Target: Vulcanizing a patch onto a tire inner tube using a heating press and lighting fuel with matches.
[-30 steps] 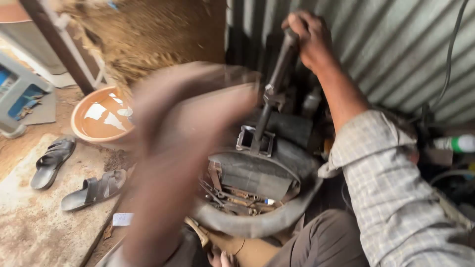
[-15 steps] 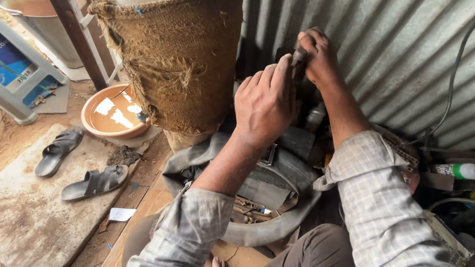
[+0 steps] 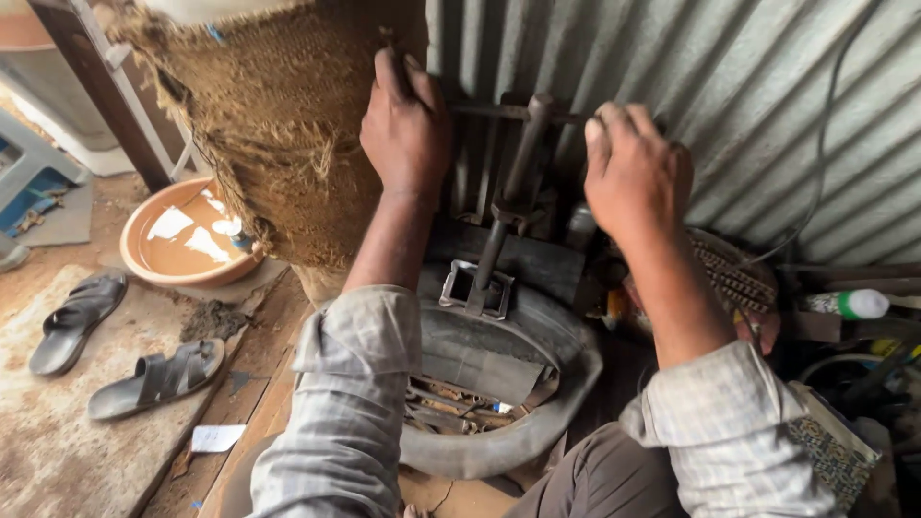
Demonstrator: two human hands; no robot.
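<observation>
Both hands have spread apart since the earlier frame, where they were bunched together at the top of the press.

Head view: left hand (image 3: pixel 408 125) and right hand (image 3: pixel 635 171) each closed around an end of the crossbar (image 3: pixel 499 112), which runs left to right between them, level with the hands. Its screw shaft (image 3: pixel 508 192) slants down toward the person, onto a clamp plate (image 3: pixel 475 288) pressing a rubber tube (image 3: pixel 508 403). Both hands sit equally near. A white bottle with a green cap (image 3: pixel 849 304) lies far right; an orange basin (image 3: pixel 187 240) stands left.

Two grey sandals (image 3: pixel 115 350) on the mat; an orange basin (image 3: pixel 182 245), seemingly holding water; a burlap sack (image 3: pixel 278 125)
</observation>
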